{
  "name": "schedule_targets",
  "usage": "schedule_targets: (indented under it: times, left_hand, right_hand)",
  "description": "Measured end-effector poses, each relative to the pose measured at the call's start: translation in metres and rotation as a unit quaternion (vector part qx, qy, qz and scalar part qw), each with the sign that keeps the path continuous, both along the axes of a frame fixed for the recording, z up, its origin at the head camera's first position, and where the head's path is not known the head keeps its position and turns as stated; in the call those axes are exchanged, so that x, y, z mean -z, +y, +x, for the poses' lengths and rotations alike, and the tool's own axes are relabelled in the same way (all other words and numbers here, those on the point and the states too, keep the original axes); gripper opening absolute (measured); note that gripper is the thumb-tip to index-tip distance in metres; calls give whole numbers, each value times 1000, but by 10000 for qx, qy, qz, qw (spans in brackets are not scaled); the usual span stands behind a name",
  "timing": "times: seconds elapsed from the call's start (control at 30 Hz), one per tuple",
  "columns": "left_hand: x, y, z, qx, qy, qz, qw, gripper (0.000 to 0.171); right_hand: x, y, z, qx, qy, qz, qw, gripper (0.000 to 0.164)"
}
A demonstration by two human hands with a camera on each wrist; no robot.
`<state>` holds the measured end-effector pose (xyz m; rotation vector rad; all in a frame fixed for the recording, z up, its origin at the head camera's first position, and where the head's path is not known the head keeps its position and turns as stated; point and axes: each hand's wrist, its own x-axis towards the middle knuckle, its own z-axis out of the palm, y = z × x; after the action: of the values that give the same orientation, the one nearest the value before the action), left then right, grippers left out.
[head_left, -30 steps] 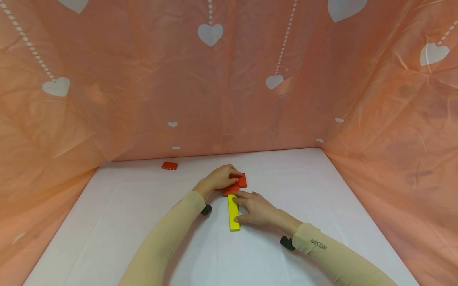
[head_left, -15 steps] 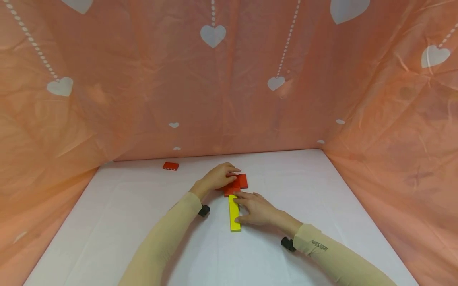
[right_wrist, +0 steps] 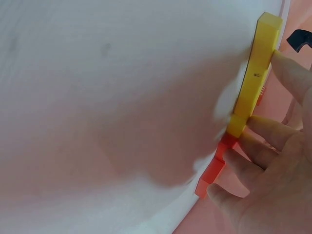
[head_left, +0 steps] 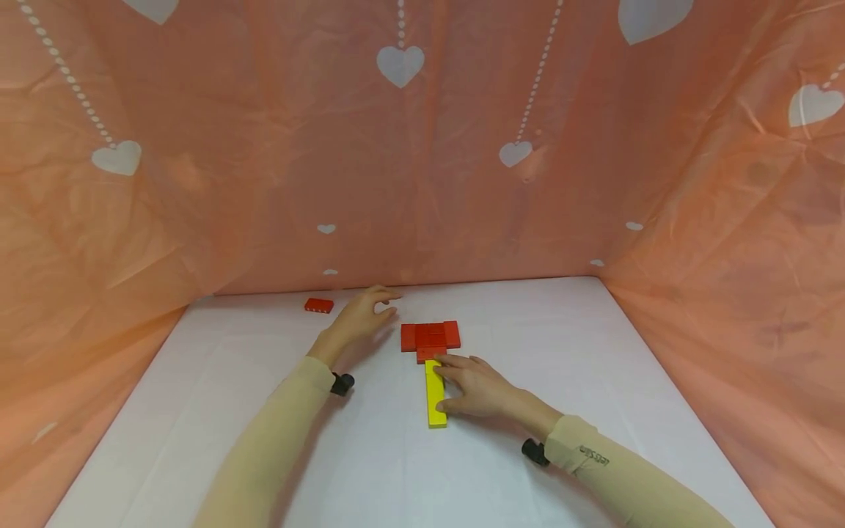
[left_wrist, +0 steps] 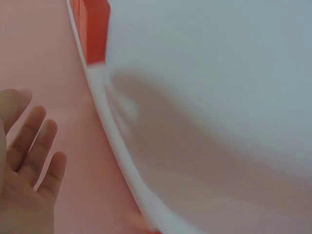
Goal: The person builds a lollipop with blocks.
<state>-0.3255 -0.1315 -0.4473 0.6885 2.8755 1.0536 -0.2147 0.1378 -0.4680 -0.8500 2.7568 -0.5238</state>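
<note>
Flat red blocks lie together mid-table, a wide row with a narrower piece on its near side. A long yellow block runs from that piece toward me, with a short yellow section at its far end. My right hand rests along the yellow block's right side, thumb and fingertips touching it, fingers fairly straight. Left of the red row, my left hand hovers empty with fingers spread loosely. In the left wrist view, a red block shows beyond the left hand's fingers.
A single red block with white dots along its near edge lies at the back left, close to the left hand. The white table ends at a peach curtain with white hearts. Each wrist carries a small black camera.
My left hand has come off the red blocks and moved left toward the single red block, uncovering the row's left end. My right hand stays at the yellow block.
</note>
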Motion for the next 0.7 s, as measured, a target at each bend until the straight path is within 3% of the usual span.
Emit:
schedule_targets:
  times: [0.3,0.47,0.7]
  left_hand:
    - [0,-59,-3,-163,401,141,9990,39]
    - [5,-83,-7,-465,295,129,9984,42]
    - [8,-111,-12,-609,430,-62,9972,38]
  right_hand:
    - [-1,1,2,2,45,-1,10000,69]
    - [-1,2,2,3,18,24,10000,69]
    - [1,3,1,-37,27,31,10000,69]
